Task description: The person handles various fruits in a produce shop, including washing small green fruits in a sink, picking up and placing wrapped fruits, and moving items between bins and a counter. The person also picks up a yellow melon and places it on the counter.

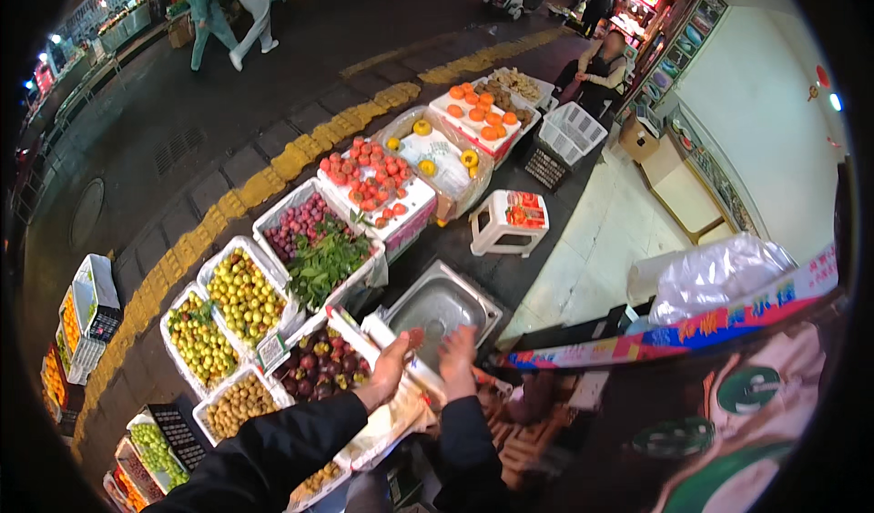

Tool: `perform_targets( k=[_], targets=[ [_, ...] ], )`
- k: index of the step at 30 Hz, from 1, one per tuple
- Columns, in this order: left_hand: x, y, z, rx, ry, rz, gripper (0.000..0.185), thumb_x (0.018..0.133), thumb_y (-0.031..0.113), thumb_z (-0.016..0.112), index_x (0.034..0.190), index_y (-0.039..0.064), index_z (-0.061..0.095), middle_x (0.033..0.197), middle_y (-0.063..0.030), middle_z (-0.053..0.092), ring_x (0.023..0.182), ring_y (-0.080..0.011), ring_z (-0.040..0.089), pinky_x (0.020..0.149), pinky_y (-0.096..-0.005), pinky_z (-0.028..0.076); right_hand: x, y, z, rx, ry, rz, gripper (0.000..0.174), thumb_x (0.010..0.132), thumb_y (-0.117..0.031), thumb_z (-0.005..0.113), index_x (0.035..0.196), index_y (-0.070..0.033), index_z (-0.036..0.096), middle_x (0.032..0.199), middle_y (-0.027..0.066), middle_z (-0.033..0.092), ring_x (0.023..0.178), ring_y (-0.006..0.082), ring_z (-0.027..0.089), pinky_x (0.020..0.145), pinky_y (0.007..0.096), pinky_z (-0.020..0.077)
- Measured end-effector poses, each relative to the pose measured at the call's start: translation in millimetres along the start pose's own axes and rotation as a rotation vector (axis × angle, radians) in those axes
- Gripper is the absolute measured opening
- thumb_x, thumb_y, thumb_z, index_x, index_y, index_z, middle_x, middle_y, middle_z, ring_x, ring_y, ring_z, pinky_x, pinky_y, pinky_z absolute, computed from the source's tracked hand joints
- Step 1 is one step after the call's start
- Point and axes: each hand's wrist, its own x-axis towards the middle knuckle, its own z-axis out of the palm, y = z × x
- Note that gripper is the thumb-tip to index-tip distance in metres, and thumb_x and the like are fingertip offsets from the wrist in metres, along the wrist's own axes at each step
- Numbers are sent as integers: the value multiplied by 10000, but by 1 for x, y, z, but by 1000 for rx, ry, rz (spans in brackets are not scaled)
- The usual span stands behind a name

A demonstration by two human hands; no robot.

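My left hand [387, 374] is over the edge of the mangosteen box, its fingers curled around a small reddish thing [415, 338], too blurred to name. Beside it, my right hand [457, 361] is blurred by motion, fingers apart, with nothing visible in it. Just beyond both hands stands a metal sink basin [437, 308] with a wet-looking bottom. Dark mangosteens [321, 363] fill a white foam box to the left. Beneath my wrists lies crumpled pale wrapping [389, 427].
Foam boxes hold green jujubes [246, 291], plums [300, 223] with leaves, tomatoes [369, 171] and orange persimmons [478, 110]. A white plastic stool [509, 219] stands beyond the basin. A printed banner edge [683, 332] runs at right. A person [601, 69] sits at the far end.
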Motion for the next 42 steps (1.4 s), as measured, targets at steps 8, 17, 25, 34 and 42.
perform_targets(
  k=[8,17,25,34,42],
  targets=[
    [-221,64,-90,1051,85,720,659,921,372,531,1399,-53,370,1408,-270,413,1339,-405,365,1121,-439,262,-316,117,172,331,-399,74,671,920,-649,437,1207,-47,516,1193,117,594,1130,242,549,976,410,432],
    [-539,106,-287,1206,231,1116,768,872,656,379,1089,-65,532,959,-258,511,887,-433,486,863,-498,358,-598,325,232,34,-878,614,644,930,-635,435,1158,-44,545,1155,108,608,1118,220,555,972,367,437],
    [-672,145,-362,1326,105,1340,488,950,446,395,690,46,498,624,-149,478,532,-344,472,518,-426,365,-740,375,244,-157,-935,624,445,888,-620,547,1114,-236,539,982,-56,602,841,44,591,648,209,484],
    [-698,152,-343,1628,418,1214,190,813,170,537,652,70,520,584,-103,494,537,-300,516,534,-432,404,-765,376,264,-13,-524,560,562,900,-597,543,1201,-123,567,1020,10,608,930,111,575,825,283,470],
    [-681,127,-323,1979,518,846,163,817,217,551,701,104,567,626,-80,586,582,-263,594,568,-400,428,-723,400,235,246,-406,513,360,963,-431,546,1111,-106,597,949,-39,596,925,87,565,793,259,467]
  ],
)
